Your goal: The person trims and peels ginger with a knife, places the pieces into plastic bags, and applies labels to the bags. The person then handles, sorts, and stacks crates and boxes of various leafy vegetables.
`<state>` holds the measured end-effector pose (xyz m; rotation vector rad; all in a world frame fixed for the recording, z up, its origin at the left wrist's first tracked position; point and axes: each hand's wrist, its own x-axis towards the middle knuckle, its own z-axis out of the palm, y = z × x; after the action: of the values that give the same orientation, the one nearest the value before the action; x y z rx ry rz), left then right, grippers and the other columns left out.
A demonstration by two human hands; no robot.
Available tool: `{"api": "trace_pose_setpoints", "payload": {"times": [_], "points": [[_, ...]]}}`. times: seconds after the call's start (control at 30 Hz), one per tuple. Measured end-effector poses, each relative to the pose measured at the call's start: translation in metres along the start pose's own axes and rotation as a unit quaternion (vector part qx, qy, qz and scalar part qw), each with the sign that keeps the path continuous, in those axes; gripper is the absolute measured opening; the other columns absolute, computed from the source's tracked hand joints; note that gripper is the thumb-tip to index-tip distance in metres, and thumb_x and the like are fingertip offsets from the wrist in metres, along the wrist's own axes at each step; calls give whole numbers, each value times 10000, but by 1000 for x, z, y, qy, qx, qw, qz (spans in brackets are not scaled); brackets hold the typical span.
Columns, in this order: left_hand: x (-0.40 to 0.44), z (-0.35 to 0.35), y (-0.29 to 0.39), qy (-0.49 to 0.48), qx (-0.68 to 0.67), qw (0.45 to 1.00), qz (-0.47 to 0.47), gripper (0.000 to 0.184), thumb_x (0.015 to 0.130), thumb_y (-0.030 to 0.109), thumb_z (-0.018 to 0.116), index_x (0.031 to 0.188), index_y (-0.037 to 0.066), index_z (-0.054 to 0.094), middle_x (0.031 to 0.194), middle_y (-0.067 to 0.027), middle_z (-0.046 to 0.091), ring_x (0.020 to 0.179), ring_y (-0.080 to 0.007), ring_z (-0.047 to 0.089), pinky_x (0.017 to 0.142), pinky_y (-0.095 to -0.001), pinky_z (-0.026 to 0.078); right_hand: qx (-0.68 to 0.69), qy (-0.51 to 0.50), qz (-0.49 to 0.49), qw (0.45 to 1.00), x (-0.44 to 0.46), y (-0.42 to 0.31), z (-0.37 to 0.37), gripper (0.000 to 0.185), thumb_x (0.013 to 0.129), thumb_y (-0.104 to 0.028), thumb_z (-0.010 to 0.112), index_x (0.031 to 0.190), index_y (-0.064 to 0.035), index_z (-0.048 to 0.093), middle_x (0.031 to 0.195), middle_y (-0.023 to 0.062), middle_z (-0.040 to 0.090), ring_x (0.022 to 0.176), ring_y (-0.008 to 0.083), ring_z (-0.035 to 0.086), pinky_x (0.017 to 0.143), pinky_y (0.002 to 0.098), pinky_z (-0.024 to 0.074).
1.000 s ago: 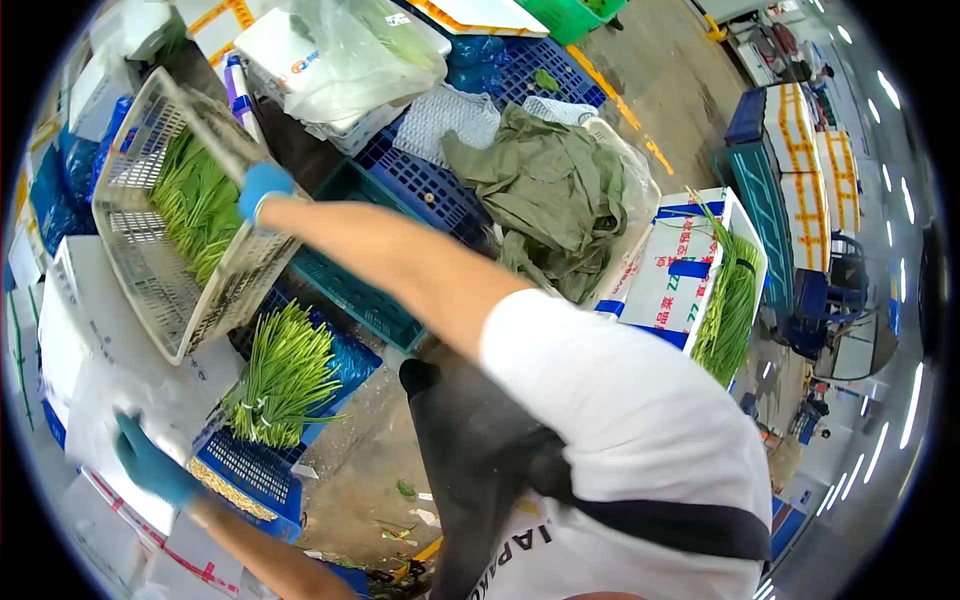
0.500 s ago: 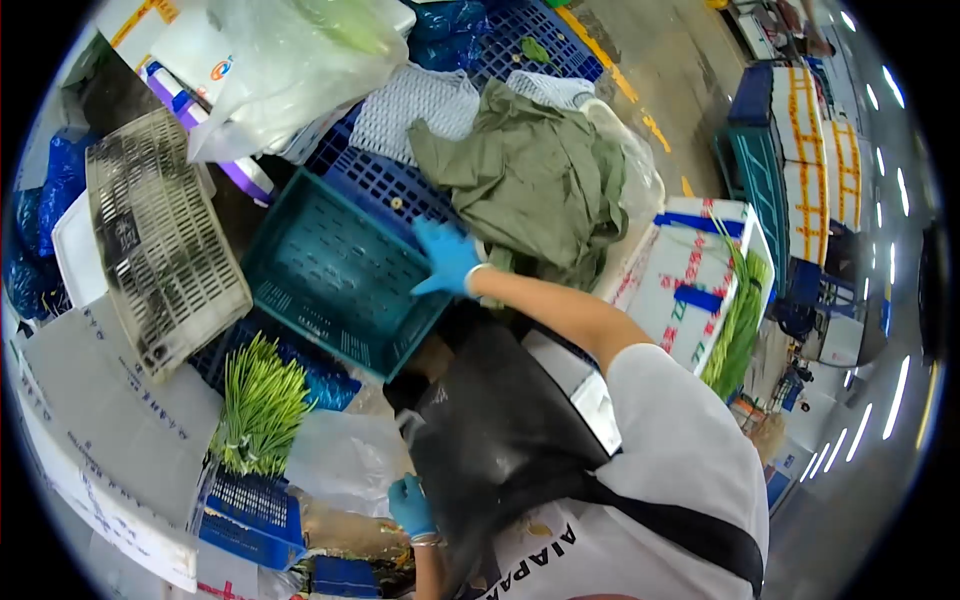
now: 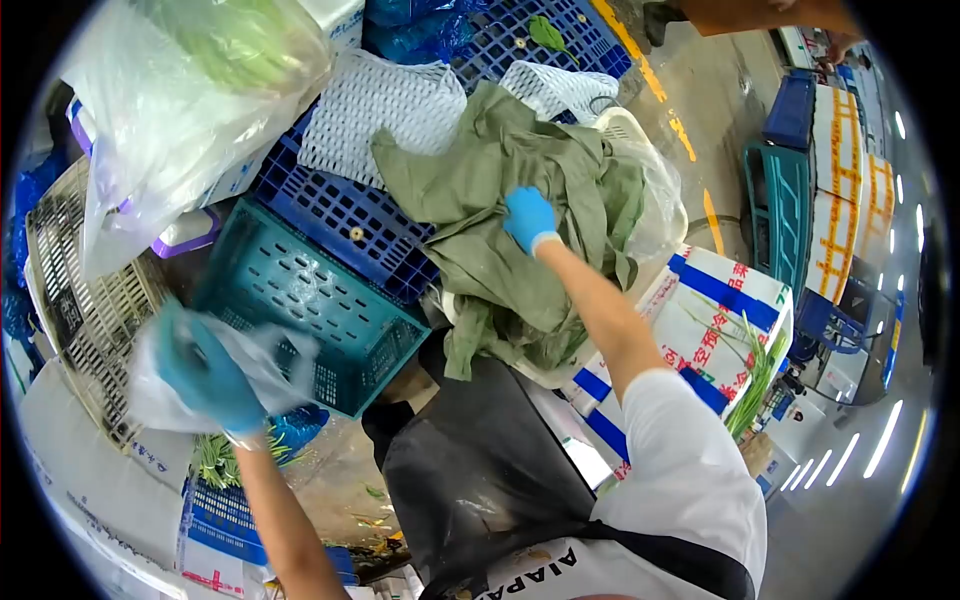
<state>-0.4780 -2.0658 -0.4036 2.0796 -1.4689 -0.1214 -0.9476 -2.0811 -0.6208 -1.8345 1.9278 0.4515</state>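
Observation:
My left hand (image 3: pixel 205 375), in a blue glove and blurred by motion, holds a thin clear plastic bag (image 3: pixel 285 350) over the left end of a green plastic crate (image 3: pixel 300 290). Only a few small drops or specks show on the crate's floor. My right hand (image 3: pixel 530 218), also blue-gloved, is closed on a crumpled olive-green cloth (image 3: pixel 480 190). That cloth is heaped over a white basket (image 3: pixel 625 125), hiding most of it. Green stalks (image 3: pixel 225 460) lie below my left hand, partly covered by it and the bag.
A filled clear bag of green vegetables (image 3: pixel 210 120) stands upper left beside a grey slatted crate (image 3: pixel 95 330). Blue pallets (image 3: pixel 340 225) and white foam netting (image 3: pixel 385 110) lie behind. A taped white box (image 3: pixel 690 320) is at right. A person's arm (image 3: pixel 765 15) shows at top right.
My left hand has risen to the left with the plastic bag. My right hand has left the crate's edge and moved right onto the green cloth, which now lies differently.

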Motion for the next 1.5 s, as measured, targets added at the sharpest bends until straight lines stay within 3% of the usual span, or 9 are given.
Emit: {"api": "trace_pose_setpoints", "payload": {"times": [0.13, 0.3, 0.47, 0.7, 0.83, 1.0, 1.13, 1.27, 1.5], "points": [[128, 69, 31, 48, 59, 983, 169, 445, 893, 186, 653, 1306, 55, 554, 1308, -162, 541, 1057, -262, 547, 910, -345, 445, -46, 156, 2, 987, -117, 58, 36, 91, 769, -109, 594, 835, -53, 622, 933, 163, 602, 925, 345, 550, 810, 420, 474], [198, 192, -47, -219, 171, 952, 127, 415, 981, 259, 484, 1384, 163, 485, 1442, -158, 420, 1247, -329, 440, 1063, -382, 369, -148, -496, 98, 850, -250, 164, 184, 470, 862, -383, 551, 1238, -110, 619, 1296, 167, 575, 1182, 369, 539, 971, 424, 450], [182, 227, -89, -139, 149, 970, 132, 489, 996, 356, 441, 1413, 100, 433, 1474, -185, 387, 1312, -384, 386, 1093, -401, 329, -115, -585, -150, 789, -200, 118, 131, 581, 805, -547, 564, 1176, -113, 667, 1215, 172, 629, 1112, 371, 589, 932, 439, 479], [159, 254, -17, 32, 182, 982, 43, 661, 947, 517, 474, 1341, -14, 476, 1265, -261, 536, 1136, -418, 507, 973, -449, 412, 77, -331, -124, 932, -14, 42, -101, 357, 914, -342, 509, 1072, -62, 666, 943, 180, 696, 860, 350, 665, 787, 431, 525], [159, 261, -58, 15, 260, 954, 146, 591, 943, 412, 510, 1368, 6, 445, 1238, -251, 528, 1158, -403, 483, 984, -436, 401, 258, 33, -22, 965, 185, 88, -14, 1131, 700, -570, 763, 1520, -51, 183, 1487, 271, 335, 1373, 367, 358, 1088, 385, 354], [166, 242, -58, -60, 295, 910, 287, 715, 781, 191, 681, 1419, 41, 394, 1406, -195, 434, 1284, -375, 396, 1095, -411, 306, 352, 13, 192, 916, 280, 80, 64, 1260, 640, -754, 686, 1542, -110, 86, 1597, 181, 48, 1456, 418, 45, 1163, 534, 127], [163, 241, -65, -76, 309, 902, 291, 772, 744, 150, 703, 1433, 40, 370, 1436, -189, 416, 1351, -381, 337, 1146, -402, 244, 252, 19, 95, 963, 263, -1, 95, 1401, 538, -797, 716, 1521, -29, 79, 1556, 300, -8, 1425, 497, -70, 1131, 645, 117], [169, 249, -45, -16, 285, 929, 234, 524, 849, 250, 634, 1292, 24, 469, 1207, -249, 517, 1081, -412, 521, 928, -445, 441, 278, 64, 17, 958, 212, -60, 159, 760, 721, -423, 750, 1297, 2, 496, 1229, 241, 592, 1105, 423, 570, 960, 463, 455], [171, 237, -10, -88, 280, 954, 60, 521, 975, 398, 432, 1320, 10, 464, 1167, -269, 535, 1025, -436, 557, 861, -499, 474, 348, 17, -36, 937, 69, -123, 9, 561, 763, -217, 654, 1275, -63, 485, 1291, 230, 498, 1125, 431, 521, 946, 460, 446]]}}
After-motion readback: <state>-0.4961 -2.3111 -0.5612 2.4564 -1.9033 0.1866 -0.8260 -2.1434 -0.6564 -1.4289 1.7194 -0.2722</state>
